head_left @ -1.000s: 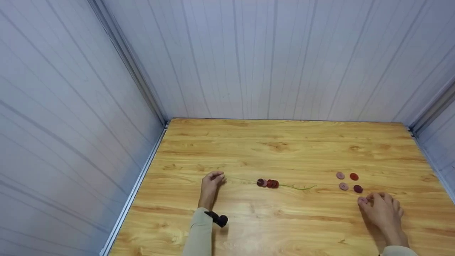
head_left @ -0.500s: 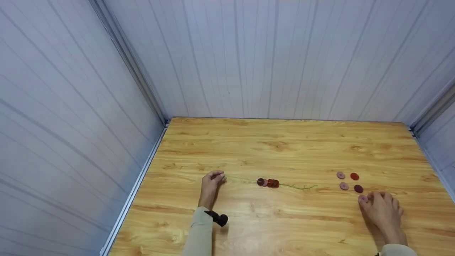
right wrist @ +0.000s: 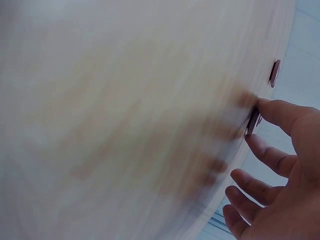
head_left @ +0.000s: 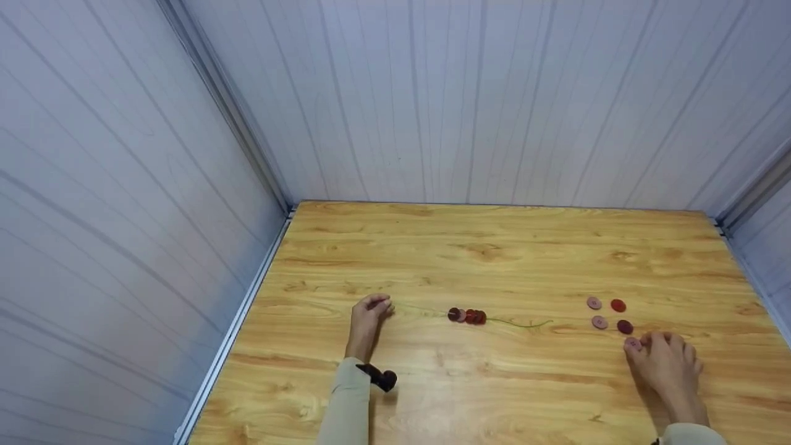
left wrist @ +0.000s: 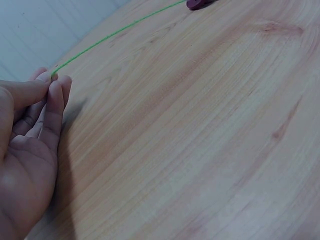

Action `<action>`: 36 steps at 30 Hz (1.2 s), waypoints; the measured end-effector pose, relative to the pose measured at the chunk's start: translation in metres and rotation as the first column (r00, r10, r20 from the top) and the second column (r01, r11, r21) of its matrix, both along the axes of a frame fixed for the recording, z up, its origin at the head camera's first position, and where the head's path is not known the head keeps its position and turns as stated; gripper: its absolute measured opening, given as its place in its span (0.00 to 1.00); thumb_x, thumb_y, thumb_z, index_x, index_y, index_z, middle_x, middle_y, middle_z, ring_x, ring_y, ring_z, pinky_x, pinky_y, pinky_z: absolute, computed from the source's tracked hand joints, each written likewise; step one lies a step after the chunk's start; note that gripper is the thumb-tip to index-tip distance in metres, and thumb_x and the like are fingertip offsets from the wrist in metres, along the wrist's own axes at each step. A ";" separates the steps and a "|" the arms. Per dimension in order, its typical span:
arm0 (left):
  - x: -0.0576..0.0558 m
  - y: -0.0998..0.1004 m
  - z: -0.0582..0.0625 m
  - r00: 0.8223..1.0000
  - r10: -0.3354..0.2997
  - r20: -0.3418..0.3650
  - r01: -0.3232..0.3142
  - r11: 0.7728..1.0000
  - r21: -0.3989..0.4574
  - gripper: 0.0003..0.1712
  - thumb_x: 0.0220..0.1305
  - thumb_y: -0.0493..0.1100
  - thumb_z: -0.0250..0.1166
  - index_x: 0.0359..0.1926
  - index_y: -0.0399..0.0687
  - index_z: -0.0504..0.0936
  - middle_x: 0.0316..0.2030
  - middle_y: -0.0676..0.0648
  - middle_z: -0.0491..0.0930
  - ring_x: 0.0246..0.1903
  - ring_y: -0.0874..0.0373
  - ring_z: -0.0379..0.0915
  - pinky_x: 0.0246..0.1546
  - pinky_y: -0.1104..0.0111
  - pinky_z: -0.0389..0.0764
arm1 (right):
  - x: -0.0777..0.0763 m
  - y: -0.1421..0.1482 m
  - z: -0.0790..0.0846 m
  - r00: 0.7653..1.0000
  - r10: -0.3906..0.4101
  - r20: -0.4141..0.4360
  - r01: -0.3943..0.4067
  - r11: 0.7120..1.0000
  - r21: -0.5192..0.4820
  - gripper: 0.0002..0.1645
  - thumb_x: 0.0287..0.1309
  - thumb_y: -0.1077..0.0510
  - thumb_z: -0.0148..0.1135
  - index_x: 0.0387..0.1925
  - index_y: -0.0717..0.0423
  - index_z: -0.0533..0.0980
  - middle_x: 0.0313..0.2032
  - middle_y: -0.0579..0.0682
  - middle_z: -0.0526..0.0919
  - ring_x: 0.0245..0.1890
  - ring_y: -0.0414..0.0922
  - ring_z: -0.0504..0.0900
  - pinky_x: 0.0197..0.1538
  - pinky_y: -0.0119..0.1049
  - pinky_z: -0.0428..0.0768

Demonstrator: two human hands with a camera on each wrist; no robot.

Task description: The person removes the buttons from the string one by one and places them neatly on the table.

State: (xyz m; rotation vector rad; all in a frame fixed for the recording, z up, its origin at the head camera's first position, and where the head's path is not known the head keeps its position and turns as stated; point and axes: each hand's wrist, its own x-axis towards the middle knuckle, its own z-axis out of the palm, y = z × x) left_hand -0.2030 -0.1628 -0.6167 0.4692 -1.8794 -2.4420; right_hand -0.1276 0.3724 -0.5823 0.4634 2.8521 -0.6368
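Between thumb and fingers, my left hand [head_left: 366, 324] pinches one end of a green string [left wrist: 115, 34]. Several red, pink and dark red buttons [head_left: 474, 317] are threaded on it, bunched near its middle; the string's other end lies loose on the wood to their right. Far to the right, my right hand [head_left: 667, 368] has thumb and index finger at opposite edges of a pink button [head_left: 631, 343] at the tabletop. The right wrist view shows a button [right wrist: 253, 121] edge-on between those fingertips, the other fingers loosely bent.
Just beyond the right hand lie two pink buttons [head_left: 594, 303], a red button [head_left: 618, 305] and a dark red button [head_left: 625, 327]. The wooden table [head_left: 482, 253] meets pale panel walls [head_left: 432, 105] at the back and sides. A black wrist device [head_left: 380, 377] sits on the left sleeve.
Both hands, the string and the buttons hold nearly the same places. The whole head view has shifted very slightly.
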 end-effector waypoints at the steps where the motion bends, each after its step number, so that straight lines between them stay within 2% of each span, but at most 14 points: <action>1: 0.000 0.000 0.000 1.000 0.000 -0.003 0.000 1.000 -0.002 0.14 0.61 0.30 0.63 0.46 0.25 0.76 0.41 0.36 0.79 0.38 0.52 0.80 0.47 0.61 0.84 | 0.000 0.000 0.000 1.000 -0.001 0.001 0.001 1.000 0.000 0.42 0.63 0.29 0.46 0.55 0.64 0.66 0.64 0.78 0.49 0.61 0.78 0.45 0.61 0.74 0.47; 10: 0.002 -0.001 -0.002 0.995 -0.017 -0.094 0.016 1.000 -0.009 0.06 0.60 0.29 0.62 0.39 0.30 0.79 0.34 0.42 0.81 0.34 0.55 0.81 0.40 0.67 0.85 | 0.001 0.001 0.000 1.000 -0.004 -0.004 0.004 1.000 -0.011 0.44 0.62 0.27 0.46 0.55 0.63 0.67 0.63 0.78 0.50 0.61 0.78 0.46 0.59 0.74 0.49; 14: 0.001 -0.001 0.000 0.999 -0.017 -0.039 0.016 1.000 -0.020 0.11 0.61 0.30 0.62 0.44 0.27 0.78 0.34 0.45 0.80 0.34 0.56 0.81 0.42 0.66 0.85 | 0.002 0.001 0.000 1.000 0.004 -0.022 -0.004 1.000 -0.012 0.42 0.62 0.28 0.47 0.53 0.63 0.68 0.63 0.78 0.51 0.60 0.79 0.47 0.57 0.74 0.50; 17: 0.001 -0.001 0.001 1.000 -0.018 0.004 0.019 0.999 -0.026 0.15 0.62 0.31 0.62 0.48 0.23 0.75 0.37 0.43 0.80 0.36 0.55 0.80 0.44 0.64 0.84 | 0.002 0.000 0.002 1.000 0.008 -0.030 -0.009 1.000 -0.016 0.42 0.62 0.28 0.46 0.53 0.63 0.69 0.63 0.78 0.51 0.59 0.79 0.47 0.57 0.74 0.50; 21: -0.001 -0.001 0.000 1.000 -0.017 0.021 0.017 1.000 -0.021 0.16 0.62 0.30 0.62 0.49 0.23 0.75 0.39 0.39 0.79 0.36 0.54 0.80 0.46 0.63 0.84 | 0.000 -0.003 0.005 0.999 0.006 -0.044 -0.007 1.000 -0.024 0.41 0.63 0.30 0.46 0.54 0.64 0.68 0.63 0.78 0.51 0.60 0.78 0.47 0.58 0.74 0.48; 25: -0.001 -0.001 0.000 1.000 -0.013 0.018 0.013 1.000 -0.022 0.15 0.61 0.30 0.63 0.47 0.24 0.76 0.38 0.39 0.79 0.36 0.55 0.80 0.44 0.64 0.84 | -0.003 -0.012 0.008 0.991 0.016 -0.134 -0.022 0.999 -0.041 0.36 0.64 0.37 0.53 0.54 0.64 0.69 0.62 0.77 0.53 0.59 0.76 0.50 0.57 0.73 0.50; 31: 0.001 0.000 0.001 1.000 -0.004 0.006 0.004 1.000 -0.023 0.13 0.61 0.30 0.63 0.45 0.25 0.77 0.36 0.41 0.80 0.34 0.56 0.80 0.43 0.65 0.85 | -0.007 -0.031 0.019 0.956 0.065 -0.288 -0.085 0.995 -0.059 0.27 0.65 0.47 0.56 0.53 0.66 0.70 0.62 0.75 0.56 0.60 0.75 0.51 0.56 0.73 0.51; 36: 0.001 0.000 0.001 1.000 -0.004 0.004 0.005 0.999 -0.032 0.12 0.61 0.30 0.63 0.45 0.26 0.77 0.36 0.41 0.79 0.34 0.56 0.80 0.43 0.65 0.85 | -0.013 -0.048 0.026 0.931 0.086 -0.355 -0.119 0.990 -0.071 0.26 0.65 0.47 0.56 0.53 0.65 0.71 0.63 0.73 0.58 0.61 0.73 0.52 0.58 0.72 0.51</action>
